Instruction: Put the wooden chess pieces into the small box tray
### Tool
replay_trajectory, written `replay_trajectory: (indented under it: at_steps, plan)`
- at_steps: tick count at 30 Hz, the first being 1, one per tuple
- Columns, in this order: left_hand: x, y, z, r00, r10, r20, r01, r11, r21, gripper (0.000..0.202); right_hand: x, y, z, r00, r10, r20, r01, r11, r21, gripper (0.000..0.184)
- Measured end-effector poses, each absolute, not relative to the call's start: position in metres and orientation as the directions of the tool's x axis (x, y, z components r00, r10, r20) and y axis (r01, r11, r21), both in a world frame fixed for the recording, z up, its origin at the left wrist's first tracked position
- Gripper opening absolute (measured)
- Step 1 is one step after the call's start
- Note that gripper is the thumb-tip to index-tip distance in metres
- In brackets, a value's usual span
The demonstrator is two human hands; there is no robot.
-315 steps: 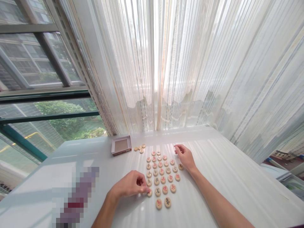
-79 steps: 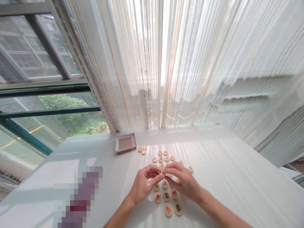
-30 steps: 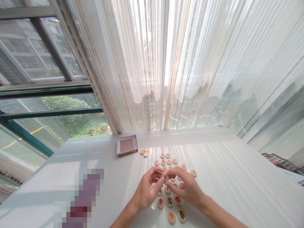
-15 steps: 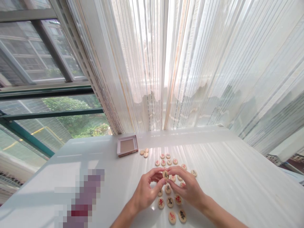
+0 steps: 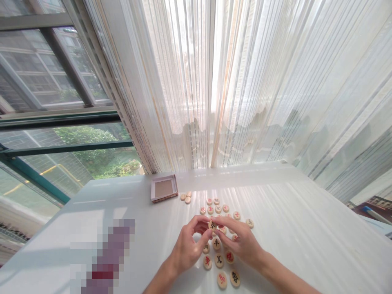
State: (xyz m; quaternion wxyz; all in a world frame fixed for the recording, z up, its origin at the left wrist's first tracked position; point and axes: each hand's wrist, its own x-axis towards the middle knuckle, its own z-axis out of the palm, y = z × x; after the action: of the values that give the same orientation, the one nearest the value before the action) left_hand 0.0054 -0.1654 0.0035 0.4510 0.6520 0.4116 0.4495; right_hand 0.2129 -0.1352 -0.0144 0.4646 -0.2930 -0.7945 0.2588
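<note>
A round wooden Chinese chess piece [image 5: 212,225] with a black character is held up above the table, its marked face toward me. My left hand [image 5: 191,243] pinches it from the left between thumb and fingers. From the right, the fingertips of my right hand [image 5: 240,241] close on the same piece. Below and around the hands lie several more pieces, some red, some black, such as a black-marked piece [image 5: 216,243], a red-marked piece [image 5: 207,262] and a black-marked piece [image 5: 234,278]. My hands hide some of the pieces in the middle.
An open shallow box [image 5: 164,188] stands at the table's back left. Beside it sit three plain-looking pieces [image 5: 185,197]. The white table [image 5: 300,228] ends at a sheer curtain [image 5: 196,102]; a pixelated purple object [image 5: 108,257] lies at front left.
The held piece has shifted very slightly left, and the right fingertips moved with it. Other pieces stay where they were.
</note>
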Motion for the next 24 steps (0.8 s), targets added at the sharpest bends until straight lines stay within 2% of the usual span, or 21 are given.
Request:
replay_trajectory:
  at_steps: [4,10,16,24]
  plan:
    - [0.004,-0.166,0.005,0.258,0.937,0.234,0.188,-0.286,0.94,0.028,0.213,-0.136,-0.01,-0.397,0.728,0.559,0.223,0.668,-0.71,0.029]
    - [0.005,-0.165,0.006,0.244,0.942,0.232,0.155,-0.274,0.949,0.028,0.215,-0.137,-0.008,-0.4,0.741,0.539,0.223,0.649,-0.727,0.029]
    - [0.004,-0.165,0.003,0.233,0.95,0.206,0.191,-0.253,0.949,0.028,0.214,-0.138,-0.006,-0.397,0.783,0.479,0.204,0.584,-0.786,0.027]
    - [0.004,-0.166,0.002,0.249,0.938,0.24,0.22,-0.296,0.93,0.028,0.213,-0.14,0.002,-0.405,0.823,0.399,0.207,0.508,-0.836,0.022]
